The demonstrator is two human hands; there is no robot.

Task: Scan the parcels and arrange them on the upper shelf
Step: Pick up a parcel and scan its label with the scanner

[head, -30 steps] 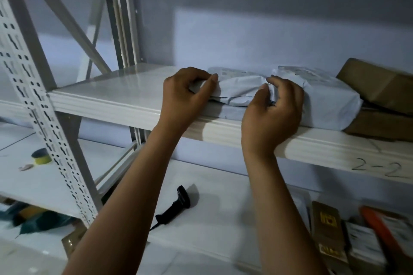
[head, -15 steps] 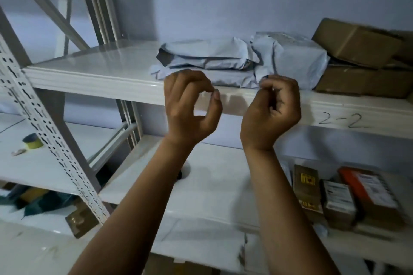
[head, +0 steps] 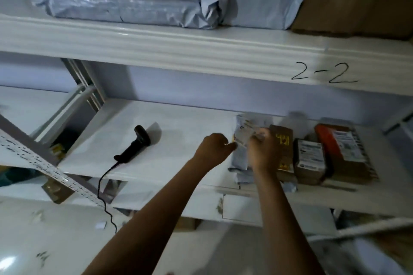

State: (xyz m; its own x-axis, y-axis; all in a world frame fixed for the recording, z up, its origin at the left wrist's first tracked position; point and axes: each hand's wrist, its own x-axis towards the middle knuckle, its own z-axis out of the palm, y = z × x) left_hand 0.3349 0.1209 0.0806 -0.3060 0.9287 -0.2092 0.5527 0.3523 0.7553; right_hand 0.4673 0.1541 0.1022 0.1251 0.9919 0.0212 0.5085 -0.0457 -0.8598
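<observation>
Flanking grey parcel [head: 240,163], scanner [head: 134,146] left, boxes [head: 309,158] right

dim, bluish light, perhaps from the left. a pale glare streak runs along the front edge of the white metal upper shelf [head: 201,44]; the right hand [head: 264,154] and the labelled grey plastic parcel [head: 243,131] smear with motion blur; frame edges bow.

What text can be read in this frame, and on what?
"2-2": handwritten on the upper shelf's front edge.
Label on the grey mailer: blurred.
Yellow print on the brown box: unreadable.
Labels on the small carton and orange parcel: too blurred.
</observation>
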